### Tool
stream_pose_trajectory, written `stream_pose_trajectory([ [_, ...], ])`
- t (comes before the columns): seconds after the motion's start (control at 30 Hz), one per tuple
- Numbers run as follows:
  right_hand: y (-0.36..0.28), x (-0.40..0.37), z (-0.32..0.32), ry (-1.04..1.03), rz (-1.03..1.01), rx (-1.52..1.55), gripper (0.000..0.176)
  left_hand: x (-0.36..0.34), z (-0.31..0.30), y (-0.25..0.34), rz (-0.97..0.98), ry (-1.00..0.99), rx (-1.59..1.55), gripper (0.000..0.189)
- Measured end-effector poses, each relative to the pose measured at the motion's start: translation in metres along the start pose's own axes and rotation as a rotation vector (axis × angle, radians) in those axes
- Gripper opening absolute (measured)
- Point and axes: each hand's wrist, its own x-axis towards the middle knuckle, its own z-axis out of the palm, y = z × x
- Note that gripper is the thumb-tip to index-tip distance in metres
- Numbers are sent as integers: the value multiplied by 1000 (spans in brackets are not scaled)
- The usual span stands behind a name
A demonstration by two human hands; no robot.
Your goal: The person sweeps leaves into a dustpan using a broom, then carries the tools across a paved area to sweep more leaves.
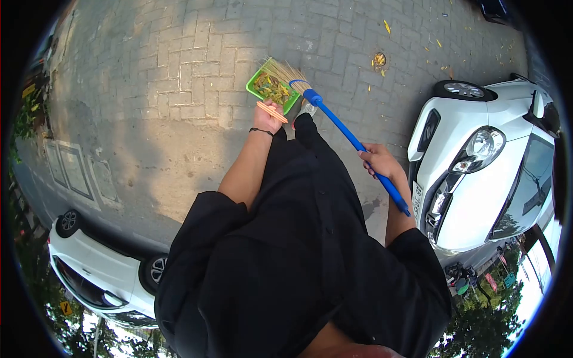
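Note:
My right hand (381, 161) is wrapped round the blue handle of a broom (343, 126). The broom slants up and left, and its straw bristles rest over the edge of a green dustpan (289, 108). Inside the pan lies a heap of yellow and brown leaves (270, 88). Close below the pan, my left hand (268, 117) is closed on a short orange-striped handle (273, 112) at the pan's near side. The join between handle and pan is hidden by the hand. My shoes show partly beside the dustpan.
Grey paving bricks (197, 65) cover the ground. A white car (477, 173) stands close on the right, another white car (104, 271) at the lower left. Loose yellow leaves (387, 27) and a small leaf-filled round hole (378, 60) lie at the upper right.

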Motion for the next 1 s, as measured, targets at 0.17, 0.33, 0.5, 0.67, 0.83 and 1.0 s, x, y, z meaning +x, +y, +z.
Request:
stream_pose_trajectory([
  [0.17, -4, -44, 18, -20, 22, 230, 23, -12, 5, 6, 61, 44, 36, 14],
  [0.33, -12, -26, 39, 181, -18, 157, 24, 3, -16, 24, 8, -29, 17, 13],
  [0.5, -7, 52, 72, 374, -131, -203, 25, -1, -20, 32, -86, -42, 35, 9],
  [0.67, -3, 83, 110, 207, 119, -212, 28, -21, -11, 31, -70, 138, 168, 24],
  [0.83, 19, 115, 130, 477, 53, -697, 35, -6, -31, 51, -297, 164, 196, 22],
  [1.0, 7, 124, 136, 552, 134, -631, 37, 5, -24, 54, -351, 129, 395, 14],
])
